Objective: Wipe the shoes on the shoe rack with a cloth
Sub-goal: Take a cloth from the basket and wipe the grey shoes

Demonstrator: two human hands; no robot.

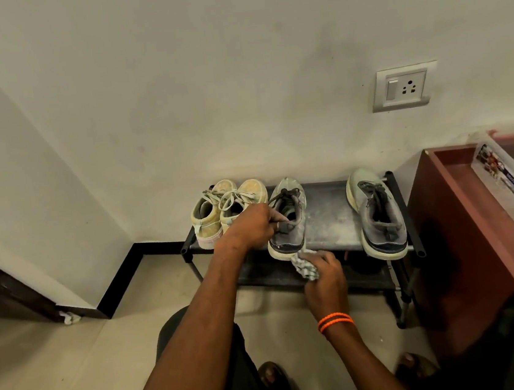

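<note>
I'm looking at the grey running shoe (287, 220) sitting on the top shelf of the shoe rack (331, 215), long axis running toe-to-wall, heel at the front edge pointing back at me. Left hand (250, 227) is curling its fingers into the collar, gripping the shoe from its left side; right hand (322, 270) is sitting just below the heel, bunching the cloth (304, 266) against the white sole rim. So the right hand is nearer the heel, and I'm judging the wipe needs to travel away from me along that axis, or around the heel. Upper is looking like dusty mesh with dark laces, midsole a thick pale foam. Its mate (379, 213) is lying well apart to the right on the same shelf, same orientation. Pair of yellowish canvas sneakers (228, 207) is sitting just left, touching each other. Shelf surface is reading as dark sheet, powdery with dust, on black tube frame. Cloth is looking thin, crumpled, patterned grey.
</note>
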